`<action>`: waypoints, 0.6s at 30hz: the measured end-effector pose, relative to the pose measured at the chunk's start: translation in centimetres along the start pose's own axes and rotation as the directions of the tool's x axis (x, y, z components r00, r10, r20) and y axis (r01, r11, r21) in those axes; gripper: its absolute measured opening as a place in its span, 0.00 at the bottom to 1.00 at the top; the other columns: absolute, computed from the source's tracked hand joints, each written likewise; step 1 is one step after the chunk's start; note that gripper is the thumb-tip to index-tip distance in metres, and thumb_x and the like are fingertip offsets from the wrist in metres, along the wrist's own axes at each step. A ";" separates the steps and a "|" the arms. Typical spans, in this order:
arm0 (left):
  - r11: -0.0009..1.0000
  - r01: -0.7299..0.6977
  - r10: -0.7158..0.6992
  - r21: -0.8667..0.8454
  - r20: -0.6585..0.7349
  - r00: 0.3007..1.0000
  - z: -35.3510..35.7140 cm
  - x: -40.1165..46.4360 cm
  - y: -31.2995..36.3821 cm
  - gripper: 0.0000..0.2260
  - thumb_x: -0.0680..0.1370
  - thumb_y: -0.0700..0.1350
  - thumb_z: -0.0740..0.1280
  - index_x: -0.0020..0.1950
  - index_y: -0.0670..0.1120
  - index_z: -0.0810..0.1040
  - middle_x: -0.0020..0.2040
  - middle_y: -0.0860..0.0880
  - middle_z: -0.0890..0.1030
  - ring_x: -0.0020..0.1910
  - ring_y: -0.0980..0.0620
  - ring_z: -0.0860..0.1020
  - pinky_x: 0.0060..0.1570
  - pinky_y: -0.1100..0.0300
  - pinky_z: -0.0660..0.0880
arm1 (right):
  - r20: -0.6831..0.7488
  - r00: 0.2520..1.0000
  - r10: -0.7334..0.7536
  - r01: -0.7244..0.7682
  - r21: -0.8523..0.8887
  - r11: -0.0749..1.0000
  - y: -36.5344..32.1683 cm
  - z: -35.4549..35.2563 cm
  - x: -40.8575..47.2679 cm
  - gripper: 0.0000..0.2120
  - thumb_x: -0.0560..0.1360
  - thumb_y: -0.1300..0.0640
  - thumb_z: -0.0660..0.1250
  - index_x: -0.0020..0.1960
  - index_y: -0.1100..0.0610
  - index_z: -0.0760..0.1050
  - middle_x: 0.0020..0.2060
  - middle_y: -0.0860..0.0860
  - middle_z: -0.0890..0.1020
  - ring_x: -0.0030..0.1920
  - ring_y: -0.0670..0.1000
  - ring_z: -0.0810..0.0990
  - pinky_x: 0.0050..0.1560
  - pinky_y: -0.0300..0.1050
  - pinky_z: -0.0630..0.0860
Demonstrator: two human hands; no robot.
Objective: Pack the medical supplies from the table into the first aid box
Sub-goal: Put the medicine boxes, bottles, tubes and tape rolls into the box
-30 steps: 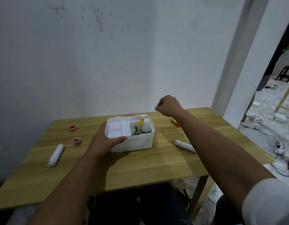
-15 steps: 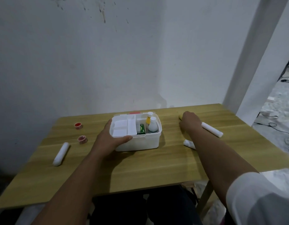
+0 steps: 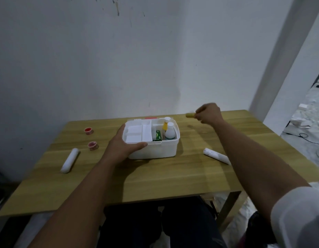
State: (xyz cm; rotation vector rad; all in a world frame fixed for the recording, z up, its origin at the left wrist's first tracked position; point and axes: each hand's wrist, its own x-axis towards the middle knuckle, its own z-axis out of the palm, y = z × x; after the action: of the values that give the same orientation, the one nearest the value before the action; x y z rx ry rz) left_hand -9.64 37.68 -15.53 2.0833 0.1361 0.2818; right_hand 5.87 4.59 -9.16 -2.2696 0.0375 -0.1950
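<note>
The white first aid box (image 3: 155,151) stands open at the middle of the wooden table (image 3: 173,176). Inside it are a white tray, a green packet and two bottles. My left hand (image 3: 122,145) grips the box's front left corner. My right hand (image 3: 208,113) hovers above the table to the right of the box, shut on a small yellowish stick-like item (image 3: 190,115). A white roll (image 3: 216,155) lies by my right forearm. Another white roll (image 3: 70,160) and two red-capped small pots (image 3: 88,130) (image 3: 92,145) lie to the left.
A grey wall runs right behind the table. A white pillar (image 3: 280,68) stands at the right, with cables and clutter on the floor beyond it. My dark-trousered legs sit under the table's front edge.
My right hand went down to the table right of the box, closed on the small yellowish item and has now lifted it. The left hand has stayed on the box.
</note>
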 end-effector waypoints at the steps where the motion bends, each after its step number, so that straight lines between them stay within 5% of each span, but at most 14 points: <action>1: 1.000 -0.002 0.002 -0.008 -0.001 1.000 0.0 -0.1 0.1 0.52 0.60 0.66 0.82 0.81 0.61 0.63 0.74 0.57 0.74 0.69 0.50 0.73 0.55 0.53 0.77 | 0.039 0.999 -0.025 0.022 0.079 0.997 -1.6 -0.8 -0.1 0.10 0.70 0.64 0.79 0.50 0.63 0.86 0.44 0.61 0.87 0.43 0.56 0.87 0.49 0.53 0.86; 5: 0.998 -0.025 0.025 -0.051 0.002 1.000 0.1 -0.3 0.6 0.49 0.63 0.62 0.83 0.80 0.60 0.65 0.73 0.56 0.75 0.69 0.50 0.74 0.59 0.49 0.79 | 0.259 0.941 -0.218 0.178 0.168 0.970 -8.7 -3.6 -1.9 0.14 0.70 0.63 0.80 0.54 0.65 0.85 0.46 0.60 0.87 0.44 0.52 0.86 0.51 0.50 0.86; 9: 0.998 -0.035 0.034 -0.047 -0.004 0.999 0.4 0.0 0.5 0.47 0.66 0.57 0.83 0.80 0.59 0.64 0.73 0.55 0.74 0.68 0.50 0.73 0.52 0.56 0.76 | 0.495 0.812 -0.308 0.387 -0.061 0.920 -13.0 -2.5 -3.8 0.10 0.74 0.64 0.76 0.55 0.61 0.85 0.46 0.56 0.88 0.45 0.51 0.87 0.48 0.46 0.86; 13: 0.998 -0.024 0.024 -0.050 0.004 1.000 0.4 0.3 0.1 0.48 0.66 0.58 0.83 0.81 0.60 0.63 0.73 0.55 0.73 0.66 0.51 0.72 0.49 0.57 0.76 | 0.605 0.725 -0.330 0.625 -0.377 0.683 -14.7 1.2 -5.7 0.10 0.72 0.61 0.79 0.52 0.56 0.87 0.46 0.51 0.88 0.44 0.48 0.85 0.50 0.45 0.84; 18: 0.999 -0.002 0.003 -0.032 0.020 1.000 0.2 0.3 -0.2 0.51 0.60 0.67 0.81 0.80 0.62 0.62 0.72 0.56 0.74 0.67 0.50 0.73 0.52 0.53 0.79 | 0.616 0.735 -0.283 0.666 -0.579 0.471 -14.1 4.9 -7.2 0.08 0.72 0.58 0.79 0.49 0.55 0.84 0.44 0.51 0.85 0.47 0.54 0.82 0.53 0.53 0.81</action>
State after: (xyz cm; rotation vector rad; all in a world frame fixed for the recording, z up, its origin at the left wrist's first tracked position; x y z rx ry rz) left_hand -9.28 37.66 -15.79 2.0541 0.1161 0.2623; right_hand -1.01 18.05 -2.50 -3.1002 -1.0044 0.0808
